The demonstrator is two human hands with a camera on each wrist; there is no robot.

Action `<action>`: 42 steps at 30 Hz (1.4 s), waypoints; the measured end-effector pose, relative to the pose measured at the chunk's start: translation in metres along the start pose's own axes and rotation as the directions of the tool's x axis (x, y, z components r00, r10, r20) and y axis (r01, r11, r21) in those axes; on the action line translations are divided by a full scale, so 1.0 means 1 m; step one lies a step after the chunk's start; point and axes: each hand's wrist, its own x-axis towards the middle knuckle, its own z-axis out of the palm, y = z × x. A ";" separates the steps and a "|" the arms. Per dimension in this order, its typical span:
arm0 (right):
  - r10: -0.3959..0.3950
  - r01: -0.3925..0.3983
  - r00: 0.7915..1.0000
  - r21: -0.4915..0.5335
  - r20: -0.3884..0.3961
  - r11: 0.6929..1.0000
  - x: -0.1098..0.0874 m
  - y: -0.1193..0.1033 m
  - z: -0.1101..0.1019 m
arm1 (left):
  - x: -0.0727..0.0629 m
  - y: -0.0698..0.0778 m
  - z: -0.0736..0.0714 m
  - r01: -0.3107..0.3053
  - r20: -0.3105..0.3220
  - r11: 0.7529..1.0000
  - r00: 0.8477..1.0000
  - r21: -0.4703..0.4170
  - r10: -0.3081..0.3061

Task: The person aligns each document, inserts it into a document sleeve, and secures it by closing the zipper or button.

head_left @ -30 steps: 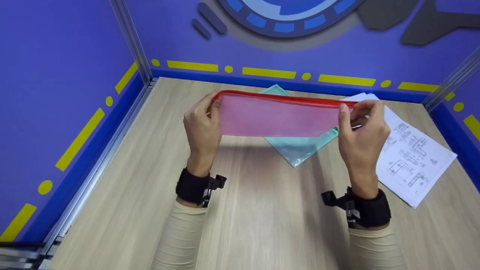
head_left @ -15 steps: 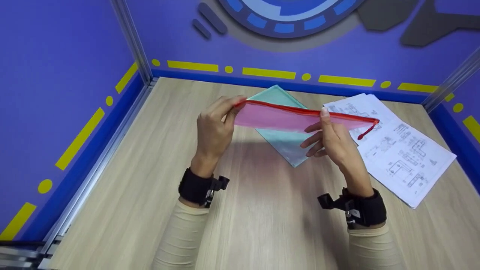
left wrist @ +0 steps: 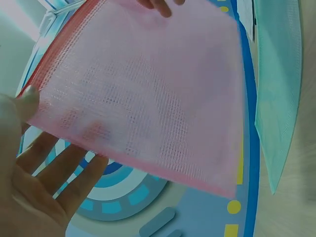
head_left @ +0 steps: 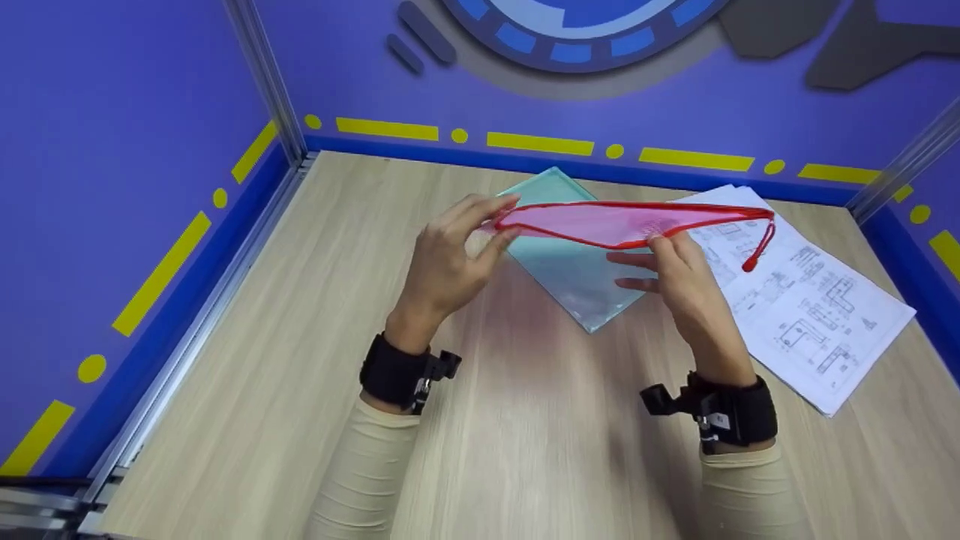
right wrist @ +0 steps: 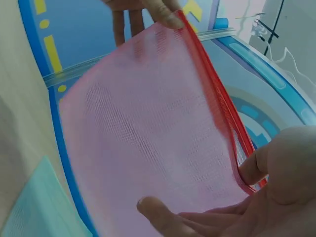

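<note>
A pink mesh zip pouch [head_left: 574, 221] with a red zipper hangs above the table, its mouth parted into a long gap. My left hand [head_left: 454, 262] pinches the pouch's left end, thumb below and fingers above. At the near rim, right of the middle, my right hand [head_left: 690, 292] grips the edge. In the right wrist view, one digit [right wrist: 254, 165] of it reaches inside the mouth and the other fingers lie along the mesh outside. A red zipper pull [head_left: 752, 262] dangles from the right end. In the left wrist view, the pouch's mesh side [left wrist: 148, 94] is spread flat.
Behind and below the pouch, a mint-green pouch [head_left: 581, 289] lies on the wooden table [head_left: 525, 420]. To its right are printed sheets with technical drawings [head_left: 829, 300]. Blue panels [head_left: 547, 120] stand at the back and sides.
My right hand has left the pouch's right end and moved left along the zipper edge. The mouth has opened as the near rim came toward me. My left hand has shifted right.
</note>
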 end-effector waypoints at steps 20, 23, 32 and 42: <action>-0.155 0.089 0.952 0.245 0.264 0.965 0.008 0.031 0.032 | -0.014 0.021 0.042 0.028 0.382 0.974 0.917 0.223 -0.113; -0.141 0.069 0.945 0.243 0.294 0.968 0.012 0.038 0.043 | -0.017 0.017 0.043 0.019 0.408 0.935 0.897 0.353 -0.172; -0.037 -0.004 0.952 0.135 0.303 0.991 0.042 0.066 0.041 | -0.011 0.020 0.081 0.136 0.487 0.915 0.811 0.381 -0.324; -0.170 0.208 0.977 -0.714 0.126 0.668 0.059 0.124 0.036 | -0.046 0.006 0.165 0.400 0.287 0.759 0.754 0.515 -0.591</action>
